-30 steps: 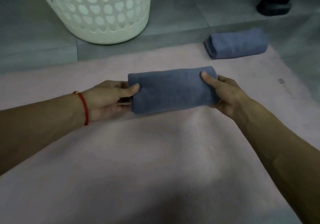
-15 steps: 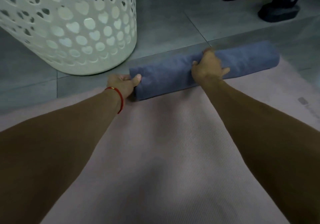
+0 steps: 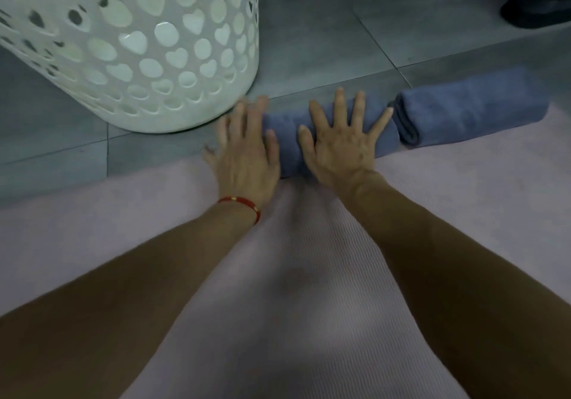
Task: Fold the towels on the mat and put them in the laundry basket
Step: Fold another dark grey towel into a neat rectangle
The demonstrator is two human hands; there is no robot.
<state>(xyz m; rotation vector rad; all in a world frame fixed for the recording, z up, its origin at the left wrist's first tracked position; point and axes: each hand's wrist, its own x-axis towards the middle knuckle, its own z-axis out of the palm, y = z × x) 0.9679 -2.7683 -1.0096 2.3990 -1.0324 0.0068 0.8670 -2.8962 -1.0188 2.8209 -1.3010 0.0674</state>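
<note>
Two folded blue towels lie end to end along the far edge of the pink mat [image 3: 278,290]. My right hand [image 3: 341,142] lies flat, fingers spread, on top of the nearer folded towel [image 3: 289,146]. My left hand [image 3: 244,148], blurred and with fingers straight, covers that towel's left end. The second folded towel [image 3: 469,108] lies just to the right, untouched. The white laundry basket [image 3: 129,46] with heart-shaped holes stands on the floor at upper left, close to my left hand.
Grey floor tiles [image 3: 309,43] stretch beyond the mat. A dark object [image 3: 537,9] sits on the floor at the top right corner. My two forearms cross the mat from the lower edge.
Both hands carried the folded towel forward to the mat's far edge, beside the other towel. They have let go of their grip and now lie flat with spread fingers.
</note>
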